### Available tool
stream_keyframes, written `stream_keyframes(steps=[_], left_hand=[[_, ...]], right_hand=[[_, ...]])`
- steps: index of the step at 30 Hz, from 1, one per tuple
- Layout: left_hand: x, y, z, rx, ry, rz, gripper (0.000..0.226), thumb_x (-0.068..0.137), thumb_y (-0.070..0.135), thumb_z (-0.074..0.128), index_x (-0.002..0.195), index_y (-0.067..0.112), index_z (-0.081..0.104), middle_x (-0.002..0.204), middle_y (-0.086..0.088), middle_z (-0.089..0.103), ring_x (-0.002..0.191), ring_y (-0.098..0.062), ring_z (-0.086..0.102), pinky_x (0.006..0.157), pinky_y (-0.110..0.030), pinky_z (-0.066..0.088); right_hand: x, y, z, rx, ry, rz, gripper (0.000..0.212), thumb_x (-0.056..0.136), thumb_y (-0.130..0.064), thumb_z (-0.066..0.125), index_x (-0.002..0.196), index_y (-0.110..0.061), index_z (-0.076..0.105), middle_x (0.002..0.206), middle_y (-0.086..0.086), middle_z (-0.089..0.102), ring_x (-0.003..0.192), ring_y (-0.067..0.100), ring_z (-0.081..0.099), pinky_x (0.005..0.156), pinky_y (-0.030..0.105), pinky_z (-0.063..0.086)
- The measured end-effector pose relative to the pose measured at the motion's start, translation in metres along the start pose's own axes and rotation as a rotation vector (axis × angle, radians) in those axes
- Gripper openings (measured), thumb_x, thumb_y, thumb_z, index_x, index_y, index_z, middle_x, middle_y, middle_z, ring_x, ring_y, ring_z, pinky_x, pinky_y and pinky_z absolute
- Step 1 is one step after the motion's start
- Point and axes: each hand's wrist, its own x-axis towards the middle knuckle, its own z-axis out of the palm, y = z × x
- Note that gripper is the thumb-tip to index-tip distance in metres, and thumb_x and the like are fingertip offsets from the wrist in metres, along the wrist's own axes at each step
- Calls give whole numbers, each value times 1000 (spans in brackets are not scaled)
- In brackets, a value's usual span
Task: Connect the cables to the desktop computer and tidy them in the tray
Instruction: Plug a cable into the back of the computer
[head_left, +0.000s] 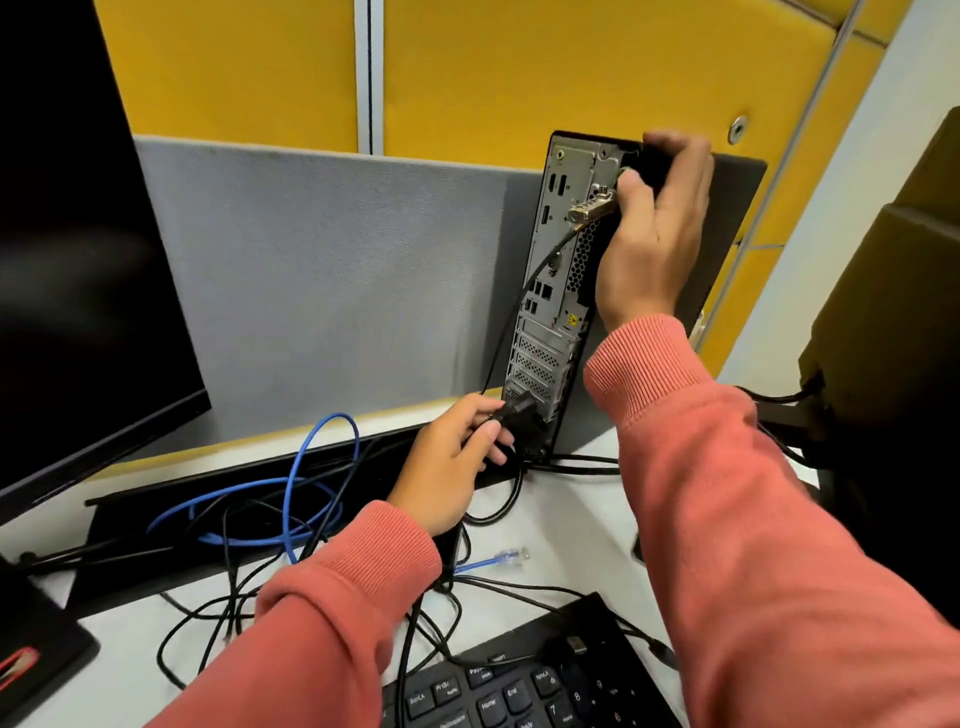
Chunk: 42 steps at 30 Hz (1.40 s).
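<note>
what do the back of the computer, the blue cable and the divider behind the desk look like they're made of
Rear panel of the desktop computer: looks like bare sheet metal, dull silver, with punched vent grilles and stamped slot covers. Blue cable: seemingly a smooth, slightly glossy plastic jacket; it loops loosely and ends in a clear plastic plug. Grey divider: apparently fabric-covered, with a matte, finely woven texture.

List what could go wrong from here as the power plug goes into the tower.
1. The slim computer tower stands upright; if the right hand slips off its top, pushing could tip it.
2. The left hand grips the black power plug at an angle; it may jam.
3. Loose cables, including the blue network cable, could snag.
</note>
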Motion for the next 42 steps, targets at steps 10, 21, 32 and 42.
stream_keyframes(steps=[10,21,32,42], left_hand=[[1,7,-9,-414,-151,-11,26,96,20,50,120,21,59,87,8,60,85,-7,53,80,-26,40],[5,7,-11,-133,-33,15,31,99,18,58,105,46,70,83,5,72,62,-12,58,59,-17,45],[13,3,10,343,73,18,12,96,24,65,103,32,68,80,9,74,51,-19,63,57,-35,56],[11,1,8,591,85,32,11,96,34,64,106,30,68,93,7,70,68,-23,66,79,-39,57]], right_hand=[[16,9,4,-39,37,-119,25,97,-23,52,114,-11,66,121,7,57,118,27,50,91,3,27],[16,3,7,13,59,-85,25,93,-21,48,109,-6,61,115,3,62,117,22,52,96,36,44],[14,2,9,45,86,-70,26,93,-21,48,109,-5,61,113,3,63,114,20,51,95,39,43],[12,0,9,65,94,-57,26,94,-20,47,110,-3,60,112,4,60,116,21,49,98,44,43]])
